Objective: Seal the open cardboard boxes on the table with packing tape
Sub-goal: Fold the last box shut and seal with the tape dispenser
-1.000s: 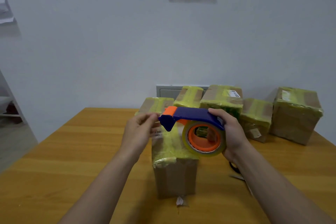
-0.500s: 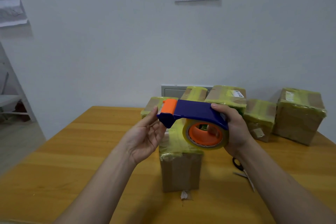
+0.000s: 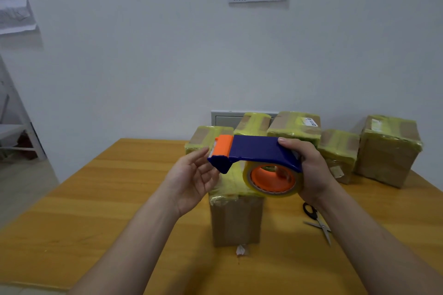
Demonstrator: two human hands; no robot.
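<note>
Wood table (image 3: pixel 119 199) against a white wall, five taped boxes (image 3: pixel 388 151) along the back. I saw the right hand (image 3: pixel 311 172) wrapped round the dispenser (image 3: pixel 256 151) at its roll end, holding it above the near box (image 3: pixel 236 220), which stood mid-table with yellow tape over its top. I saw the left hand (image 3: pixel 191 179) open, palm up, fingers just beside the orange cutter end, gripping nothing. Scissors (image 3: pixel 318 221) lay right of that box

One box (image 3: pixel 236 220) stands near the middle of the desk (image 3: pixel 96 199), with a paper scrap (image 3: pixel 241 249) just before it, toward the near edge. Scissors (image 3: pixel 317 221) lie to its right, apart from it. Five more boxes (image 3: pixel 293 127) line the far edge, reaching toward the far right corner. The tape dispenser (image 3: pixel 256 151) hangs above the middle box in the right grip (image 3: pixel 311 172); the left grip (image 3: pixel 191 179) is just beside its left end.
</note>
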